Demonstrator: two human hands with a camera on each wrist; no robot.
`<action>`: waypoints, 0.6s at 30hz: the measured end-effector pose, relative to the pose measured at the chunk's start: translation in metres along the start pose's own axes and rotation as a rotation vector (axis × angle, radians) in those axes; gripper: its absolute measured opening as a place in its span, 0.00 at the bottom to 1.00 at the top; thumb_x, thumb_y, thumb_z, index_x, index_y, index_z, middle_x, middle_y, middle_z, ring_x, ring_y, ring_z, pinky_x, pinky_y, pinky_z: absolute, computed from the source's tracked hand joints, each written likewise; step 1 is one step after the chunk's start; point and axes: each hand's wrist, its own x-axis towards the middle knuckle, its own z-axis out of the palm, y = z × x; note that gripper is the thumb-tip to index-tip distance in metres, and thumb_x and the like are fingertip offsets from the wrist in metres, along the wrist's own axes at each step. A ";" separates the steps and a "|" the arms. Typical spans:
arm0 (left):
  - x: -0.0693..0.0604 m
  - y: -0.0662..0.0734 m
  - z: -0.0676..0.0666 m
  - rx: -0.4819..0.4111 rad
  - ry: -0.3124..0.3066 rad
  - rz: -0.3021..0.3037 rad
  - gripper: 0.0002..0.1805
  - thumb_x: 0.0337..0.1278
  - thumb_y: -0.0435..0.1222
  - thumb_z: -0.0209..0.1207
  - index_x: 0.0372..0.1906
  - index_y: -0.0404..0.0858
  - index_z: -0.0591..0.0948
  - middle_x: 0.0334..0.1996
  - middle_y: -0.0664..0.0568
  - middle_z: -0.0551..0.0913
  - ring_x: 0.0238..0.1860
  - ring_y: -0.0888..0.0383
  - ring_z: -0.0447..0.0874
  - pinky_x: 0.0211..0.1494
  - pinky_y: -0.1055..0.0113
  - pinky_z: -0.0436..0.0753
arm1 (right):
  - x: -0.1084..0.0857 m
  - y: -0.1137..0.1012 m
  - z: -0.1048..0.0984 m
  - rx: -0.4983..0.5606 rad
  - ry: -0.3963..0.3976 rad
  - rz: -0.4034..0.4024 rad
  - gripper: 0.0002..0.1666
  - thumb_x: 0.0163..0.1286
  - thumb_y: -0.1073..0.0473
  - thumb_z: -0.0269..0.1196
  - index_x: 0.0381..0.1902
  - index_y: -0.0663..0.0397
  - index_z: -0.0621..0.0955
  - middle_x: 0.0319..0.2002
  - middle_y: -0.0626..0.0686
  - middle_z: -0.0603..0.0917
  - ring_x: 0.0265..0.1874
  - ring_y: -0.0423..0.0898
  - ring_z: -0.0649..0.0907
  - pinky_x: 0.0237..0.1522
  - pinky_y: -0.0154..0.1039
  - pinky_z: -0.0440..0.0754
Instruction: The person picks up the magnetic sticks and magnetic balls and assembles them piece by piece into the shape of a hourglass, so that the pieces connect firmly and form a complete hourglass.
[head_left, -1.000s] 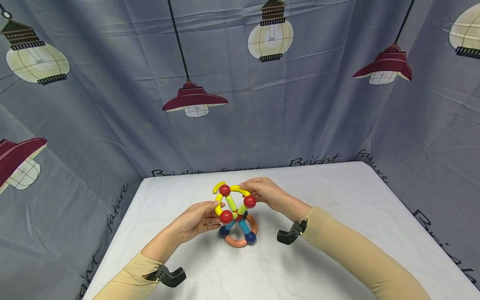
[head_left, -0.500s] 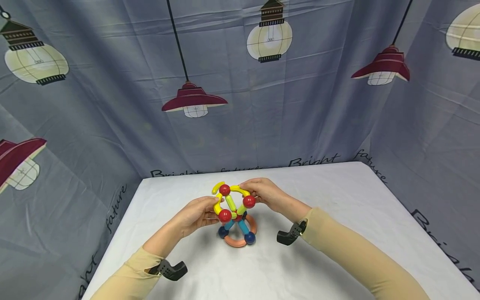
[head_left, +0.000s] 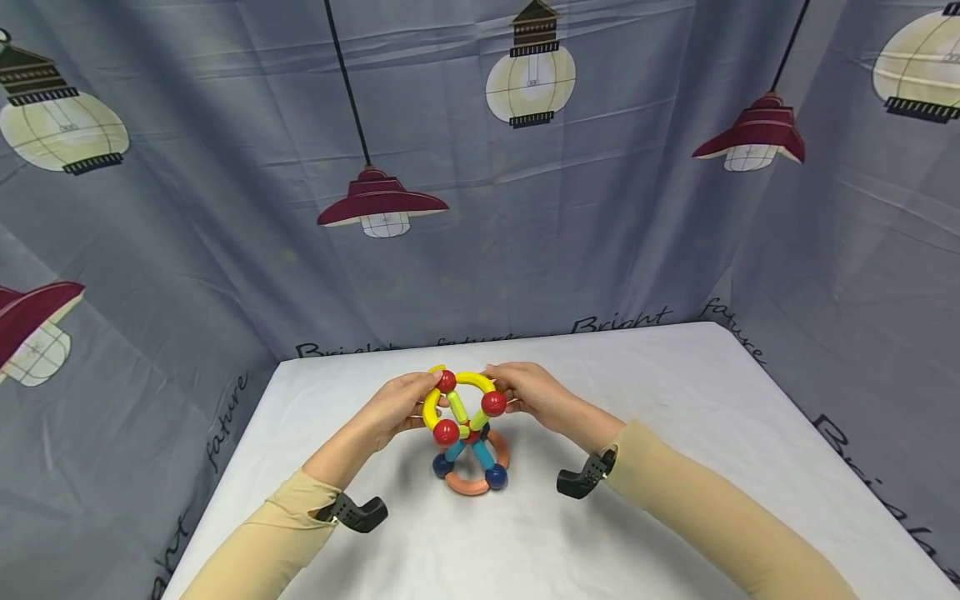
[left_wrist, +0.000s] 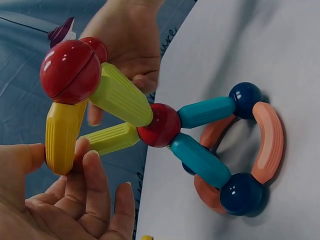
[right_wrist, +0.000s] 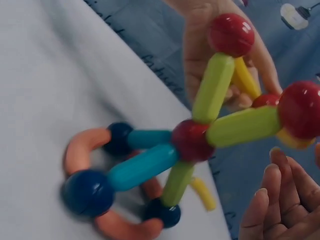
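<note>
A magnetic ball-and-stick model stands on the white table. Its base has dark blue balls (head_left: 496,477) and curved orange rods (left_wrist: 269,142). Teal rods (left_wrist: 206,112) rise to a red centre ball (left_wrist: 159,125). Above, lime rods (right_wrist: 245,126) lead to red balls (head_left: 446,432) joined by curved yellow rods. My left hand (head_left: 401,404) pinches the left curved yellow rod (left_wrist: 61,137) between thumb and fingers, close to the back red ball (head_left: 446,381). My right hand (head_left: 536,395) holds the right curved yellow rod (head_left: 476,380) beside the right red ball (head_left: 493,404); its fingertips are partly hidden.
A loose yellow rod (right_wrist: 202,194) lies on the table (head_left: 637,467) behind the model. Grey-blue curtains (head_left: 600,217) printed with lamps enclose the table's back and sides. Black wrist cameras (head_left: 360,514) sit at both cuffs.
My left hand has slid up and back along the left yellow rod, from near the front red ball to the back one. My right hand keeps its hold. The view has shifted slightly.
</note>
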 end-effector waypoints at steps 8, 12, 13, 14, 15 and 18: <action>-0.001 0.000 0.000 0.001 -0.004 0.009 0.28 0.75 0.52 0.56 0.62 0.33 0.78 0.46 0.38 0.86 0.38 0.53 0.86 0.45 0.62 0.86 | -0.031 0.066 0.002 -0.386 -0.027 -0.103 0.15 0.68 0.54 0.67 0.48 0.56 0.84 0.34 0.51 0.83 0.31 0.48 0.81 0.32 0.42 0.81; -0.002 -0.001 0.000 -0.016 0.003 0.006 0.28 0.75 0.52 0.56 0.62 0.33 0.78 0.44 0.40 0.85 0.38 0.51 0.85 0.46 0.61 0.86 | -0.045 0.083 0.013 -0.554 -0.090 -0.199 0.20 0.62 0.49 0.74 0.47 0.52 0.82 0.36 0.49 0.79 0.34 0.45 0.77 0.33 0.38 0.77; -0.001 -0.001 0.000 -0.018 0.001 0.008 0.28 0.75 0.52 0.56 0.62 0.33 0.78 0.43 0.41 0.85 0.38 0.52 0.85 0.46 0.61 0.86 | -0.047 0.085 0.015 -0.588 -0.089 -0.217 0.21 0.61 0.48 0.75 0.46 0.51 0.81 0.37 0.48 0.78 0.34 0.44 0.76 0.34 0.37 0.76; -0.001 -0.001 0.000 -0.022 -0.001 0.007 0.27 0.75 0.52 0.56 0.61 0.33 0.78 0.41 0.43 0.85 0.37 0.53 0.85 0.47 0.60 0.85 | -0.048 0.087 0.017 -0.619 -0.084 -0.234 0.22 0.61 0.47 0.76 0.46 0.50 0.81 0.38 0.48 0.78 0.35 0.43 0.76 0.35 0.36 0.77; -0.001 -0.001 0.001 -0.019 -0.004 0.009 0.27 0.75 0.52 0.56 0.61 0.33 0.78 0.40 0.44 0.85 0.36 0.53 0.84 0.46 0.60 0.85 | -0.049 0.088 0.019 -0.648 -0.075 -0.240 0.22 0.60 0.47 0.76 0.45 0.49 0.81 0.38 0.47 0.78 0.36 0.42 0.76 0.36 0.35 0.77; 0.000 -0.001 0.003 -0.012 -0.005 0.008 0.26 0.74 0.52 0.56 0.59 0.33 0.79 0.37 0.47 0.85 0.33 0.55 0.83 0.45 0.61 0.84 | -0.048 0.091 0.022 -0.716 -0.043 -0.254 0.21 0.60 0.46 0.77 0.44 0.46 0.81 0.38 0.45 0.77 0.36 0.40 0.76 0.37 0.34 0.77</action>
